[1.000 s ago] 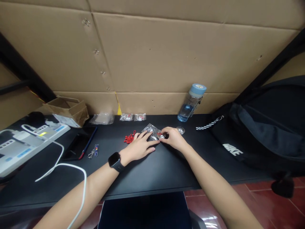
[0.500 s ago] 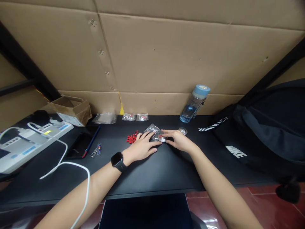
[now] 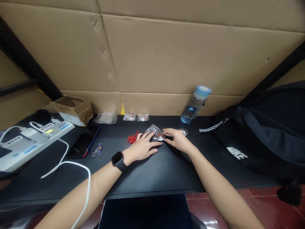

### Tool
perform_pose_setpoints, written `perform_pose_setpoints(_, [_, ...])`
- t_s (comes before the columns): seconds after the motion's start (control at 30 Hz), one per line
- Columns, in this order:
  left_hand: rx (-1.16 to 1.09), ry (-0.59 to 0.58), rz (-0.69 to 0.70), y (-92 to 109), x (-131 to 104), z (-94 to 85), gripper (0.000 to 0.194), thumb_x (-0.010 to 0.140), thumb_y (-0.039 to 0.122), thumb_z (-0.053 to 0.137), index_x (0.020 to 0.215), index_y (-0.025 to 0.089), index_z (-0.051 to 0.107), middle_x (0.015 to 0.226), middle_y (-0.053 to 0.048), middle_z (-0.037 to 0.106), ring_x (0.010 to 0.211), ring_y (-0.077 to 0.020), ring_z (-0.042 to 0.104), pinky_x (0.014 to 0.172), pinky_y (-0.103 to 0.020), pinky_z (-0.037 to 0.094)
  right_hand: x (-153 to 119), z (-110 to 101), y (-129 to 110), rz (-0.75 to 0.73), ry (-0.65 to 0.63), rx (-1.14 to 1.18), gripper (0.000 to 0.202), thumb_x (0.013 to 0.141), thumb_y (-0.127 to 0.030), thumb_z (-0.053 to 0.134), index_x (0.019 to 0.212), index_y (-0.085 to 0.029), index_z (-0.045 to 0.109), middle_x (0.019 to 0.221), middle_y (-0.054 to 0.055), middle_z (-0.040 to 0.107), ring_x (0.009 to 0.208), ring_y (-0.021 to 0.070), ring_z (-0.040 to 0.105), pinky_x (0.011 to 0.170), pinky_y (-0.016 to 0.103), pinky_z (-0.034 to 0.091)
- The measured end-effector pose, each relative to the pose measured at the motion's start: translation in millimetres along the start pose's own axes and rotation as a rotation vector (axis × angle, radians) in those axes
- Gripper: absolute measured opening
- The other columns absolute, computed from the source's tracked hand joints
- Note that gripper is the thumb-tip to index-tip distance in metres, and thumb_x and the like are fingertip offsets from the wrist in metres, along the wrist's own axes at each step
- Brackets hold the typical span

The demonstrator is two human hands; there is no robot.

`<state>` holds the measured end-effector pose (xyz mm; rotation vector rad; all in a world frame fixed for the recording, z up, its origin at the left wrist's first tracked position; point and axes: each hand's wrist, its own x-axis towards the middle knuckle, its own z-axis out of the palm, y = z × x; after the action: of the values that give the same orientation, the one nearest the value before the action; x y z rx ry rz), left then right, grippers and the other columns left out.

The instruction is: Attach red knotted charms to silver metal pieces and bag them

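- Left hand (image 3: 144, 148): spread, palm down, not gripping; fingertips on the clear bag (image 3: 152, 128), probably to keep the slippery film from sliding.
- Right hand (image 3: 178, 140): thumb and fingers bent at the right edge of the disc (image 3: 160, 137); can't tell if they pinch it or only touch, maybe steadying it.
- Disc: shiny, red mark, at the bag's near right corner, between the hands; inside or on top, can't tell.
- Red cords (image 3: 132, 139): bunched beside left fingers, likely for easy reach.
- Second disc (image 3: 183, 131): on the table (image 3: 143, 181), just beyond right hand.
- Two packets (image 3: 130, 117) (image 3: 143, 117): by the cardboard wall, one disc in each, perhaps set back for working room.
- Plastic sleeves (image 3: 106, 118): lying left of packets; contents unclear.
- Bottle (image 3: 195, 105): lid on, liquid low inside.
- Box (image 3: 75, 111): top open, inside hidden.
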<state>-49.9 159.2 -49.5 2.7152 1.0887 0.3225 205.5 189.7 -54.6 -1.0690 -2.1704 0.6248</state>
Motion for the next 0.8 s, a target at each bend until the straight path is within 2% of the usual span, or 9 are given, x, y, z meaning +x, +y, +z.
perform_pose_setpoints(0.07, [-0.007,-0.008,0.01,0,0,-0.8,0.041,0.101,0.047,0.048,0.142,0.045,0.054,0.165,-0.009,0.029,0.149,-0.0393,0.027,0.108,-0.066,0.031,1,-1,-1,0.017,0.035,-0.001,0.029,0.082,-0.014,0.073,0.11,-0.022,0.072,0.12,0.008,0.071,0.102,0.0219,0.073,0.094,0.038,0.06])
perform_pose_setpoints(0.23, [-0.02,-0.007,0.019,-3,0,0.5,0.041,0.101,0.047,0.05,0.142,0.046,0.054,0.167,-0.006,0.025,0.15,-0.0398,0.024,0.11,-0.068,0.027,7,2,-7,0.041,0.119,-0.214,0.022,0.081,-0.018,0.076,0.103,-0.022,0.072,0.107,0.006,0.072,0.097,0.0229,0.069,0.091,0.04,0.056])
perform_pose_setpoints(0.43, [-0.01,0.01,0.037,-4,-1,2.1,0.041,0.1,0.046,0.052,0.141,0.046,0.055,0.168,-0.006,0.023,0.15,-0.0386,0.025,0.111,-0.068,0.027,7,6,-11,0.006,0.082,-0.238,0.04,0.076,-0.025,0.081,0.114,-0.025,0.068,0.117,0.006,0.068,0.107,0.0242,0.065,0.095,0.04,0.053])
perform_pose_setpoints(0.63, [-0.012,0.017,0.063,-1,-2,-0.5,0.042,0.101,0.041,0.052,0.143,0.045,0.053,0.168,-0.006,0.021,0.15,-0.0375,0.027,0.112,-0.065,0.028,8,11,-10,0.04,0.136,-0.274,0.029,0.085,-0.025,0.074,0.113,-0.025,0.067,0.113,0.006,0.066,0.107,0.023,0.064,0.095,0.037,0.052])
perform_pose_setpoints(0.8, [-0.023,0.008,0.086,-1,-1,-2.1,0.043,0.1,0.04,0.053,0.143,0.045,0.053,0.169,-0.004,0.02,0.151,-0.0368,0.024,0.112,-0.063,0.028,8,11,-11,-0.014,0.083,-0.247,0.037,0.083,-0.023,0.075,0.119,-0.027,0.066,0.117,0.006,0.065,0.11,0.0236,0.063,0.097,0.037,0.051])
